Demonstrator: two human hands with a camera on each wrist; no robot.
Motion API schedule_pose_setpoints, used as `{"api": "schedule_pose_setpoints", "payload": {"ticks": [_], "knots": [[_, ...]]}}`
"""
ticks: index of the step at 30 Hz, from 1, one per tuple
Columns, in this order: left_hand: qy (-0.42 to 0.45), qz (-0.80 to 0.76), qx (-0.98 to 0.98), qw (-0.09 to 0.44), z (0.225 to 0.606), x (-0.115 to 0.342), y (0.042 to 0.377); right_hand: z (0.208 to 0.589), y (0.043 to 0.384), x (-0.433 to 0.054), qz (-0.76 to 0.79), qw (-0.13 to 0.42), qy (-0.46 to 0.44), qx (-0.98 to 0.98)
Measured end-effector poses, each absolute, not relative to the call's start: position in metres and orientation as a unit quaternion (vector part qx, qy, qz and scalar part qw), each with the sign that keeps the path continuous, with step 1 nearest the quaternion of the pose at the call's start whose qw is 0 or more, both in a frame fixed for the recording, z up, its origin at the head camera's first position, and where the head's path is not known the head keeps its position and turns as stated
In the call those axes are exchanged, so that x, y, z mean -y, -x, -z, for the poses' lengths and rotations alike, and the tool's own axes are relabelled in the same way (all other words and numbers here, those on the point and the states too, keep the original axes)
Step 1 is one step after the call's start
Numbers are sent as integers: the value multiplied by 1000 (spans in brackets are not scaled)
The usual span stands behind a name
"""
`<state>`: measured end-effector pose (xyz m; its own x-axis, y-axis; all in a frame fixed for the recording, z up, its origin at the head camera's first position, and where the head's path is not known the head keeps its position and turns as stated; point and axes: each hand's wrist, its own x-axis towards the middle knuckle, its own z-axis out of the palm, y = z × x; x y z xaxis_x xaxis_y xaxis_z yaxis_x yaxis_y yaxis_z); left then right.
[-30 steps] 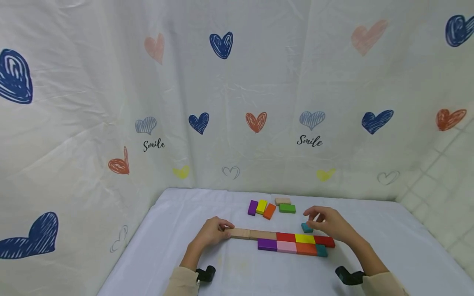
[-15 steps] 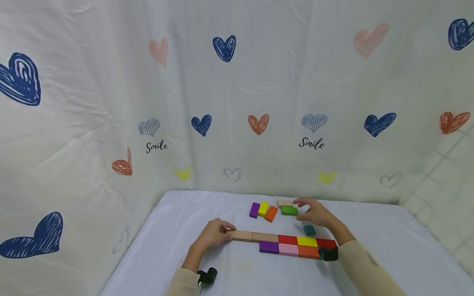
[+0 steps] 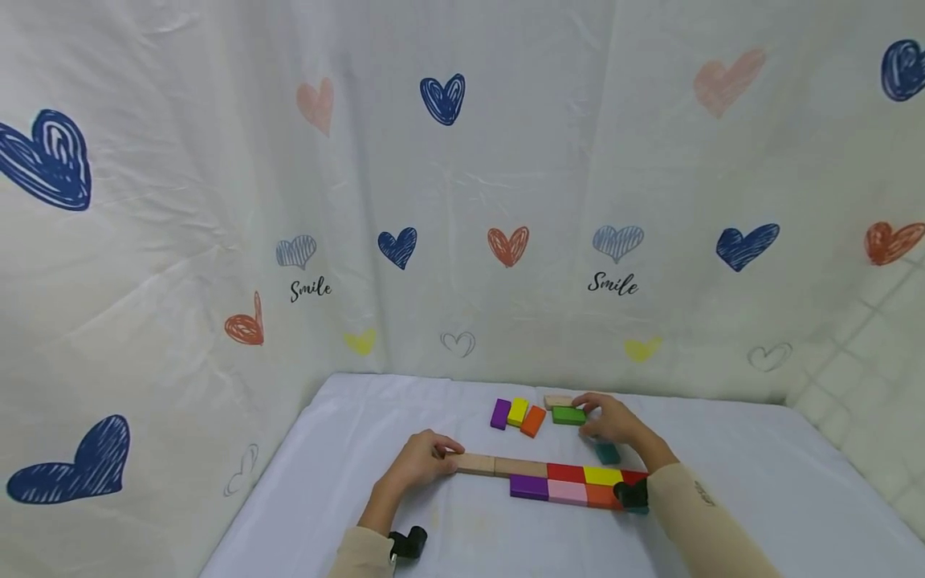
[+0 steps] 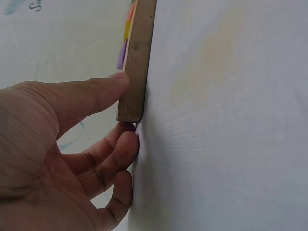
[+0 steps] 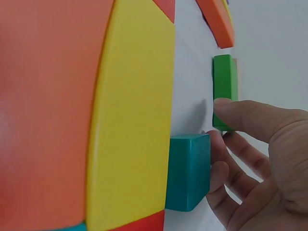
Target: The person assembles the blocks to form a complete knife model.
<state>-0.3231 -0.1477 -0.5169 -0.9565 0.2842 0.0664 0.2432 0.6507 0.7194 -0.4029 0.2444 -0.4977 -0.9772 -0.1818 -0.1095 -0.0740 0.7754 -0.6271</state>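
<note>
At the left end of a row of blocks, my left hand [image 3: 421,461] holds a plain wooden block [image 4: 137,67] between its thumb and a finger largely hidden behind it. My other fingers curl against the cloth. My right hand [image 3: 613,421] is at the right end of a green block [image 3: 568,416], thumb and index finger spread around it; firm contact cannot be told. A teal block [image 5: 186,171] lies below that hand, and one curled finger appears to touch it. Behind the green block lies another wooden block [image 3: 557,400], near my right index fingertip.
The row continues with red [image 3: 566,473] and yellow [image 3: 603,476] blocks. A front row has purple [image 3: 529,487], pink [image 3: 567,492] and orange [image 3: 604,498] blocks. Loose purple [image 3: 500,413], yellow [image 3: 517,412] and orange [image 3: 533,421] blocks lie further back. White cloth [image 3: 477,546] covers the table.
My right hand has moved from beside the teal block back and left to the green block. The teal block has turned slightly. My left hand stays at the wooden block's end.
</note>
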Motion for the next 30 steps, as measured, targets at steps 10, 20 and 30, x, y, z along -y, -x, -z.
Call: {"api": "schedule_pose_setpoints", "payload": {"ticks": [10,20,30], "knots": [[-148,-391,-908,24,514,147,321,500,404,-239,321,74,69,-942],[-147,-383,-912,20,517,147,324,485,392,-239,352,109,82,-926],[-139,-386,-912,27,514,146,322,464,371,-241,355,105,136,-919]]}}
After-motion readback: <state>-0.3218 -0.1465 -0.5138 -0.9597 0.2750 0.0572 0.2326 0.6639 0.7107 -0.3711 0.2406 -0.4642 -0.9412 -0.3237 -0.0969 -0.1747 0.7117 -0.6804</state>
